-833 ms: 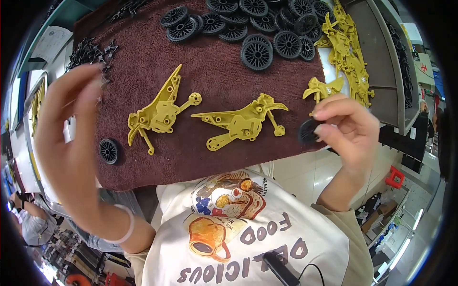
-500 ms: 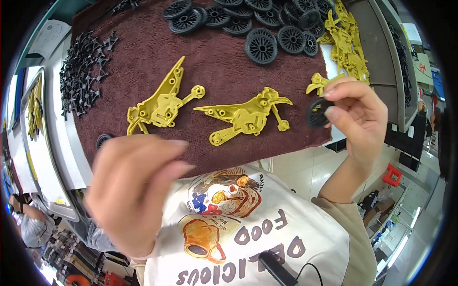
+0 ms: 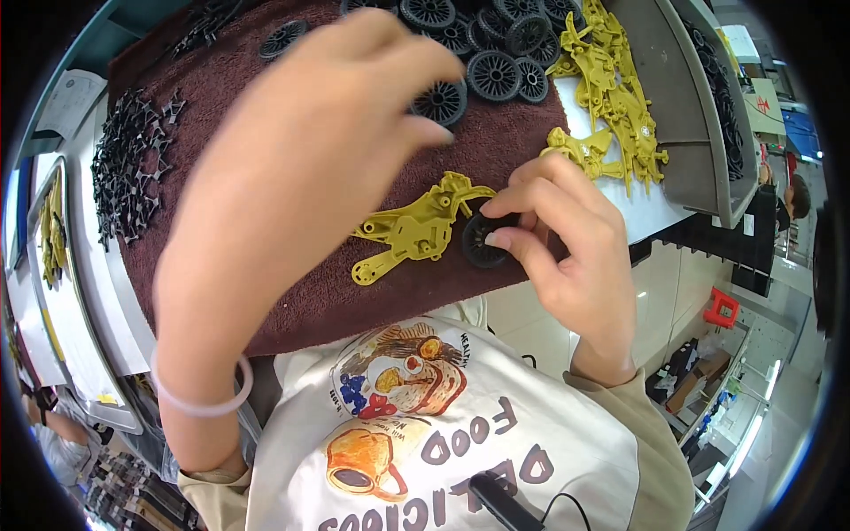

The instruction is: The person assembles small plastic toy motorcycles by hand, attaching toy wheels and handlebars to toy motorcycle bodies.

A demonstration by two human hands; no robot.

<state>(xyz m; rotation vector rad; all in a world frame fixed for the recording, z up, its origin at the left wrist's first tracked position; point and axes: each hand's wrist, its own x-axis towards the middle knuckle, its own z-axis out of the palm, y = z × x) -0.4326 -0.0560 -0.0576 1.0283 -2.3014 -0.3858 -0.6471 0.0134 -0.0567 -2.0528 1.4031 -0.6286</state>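
Note:
My right hand (image 3: 567, 239) pinches a small black spoked wheel (image 3: 483, 241) between thumb and fingers. It holds the wheel at the fork end of a yellow plastic toy motorbike frame half (image 3: 421, 228), which lies flat on the maroon towel (image 3: 310, 310). My left hand (image 3: 354, 97) is stretched over the far side, slightly blurred. Its thumb and fingers are apart around another black spoked wheel (image 3: 441, 103) at the edge of the wheel pile (image 3: 496, 31); whether they touch it is unclear. My left forearm covers the towel's left middle, where the other frame half lay.
Small black parts (image 3: 133, 164) lie heaped at the left of the towel. Several yellow frame parts (image 3: 611, 88) are piled at the right, beside a grey bin (image 3: 699, 159). One loose wheel (image 3: 283, 40) lies at the far left. A tray (image 3: 66, 221) stands further left.
My left hand has swung from the near left out to the wheel pile. My right hand has carried its wheel leftward to the frame half's fork.

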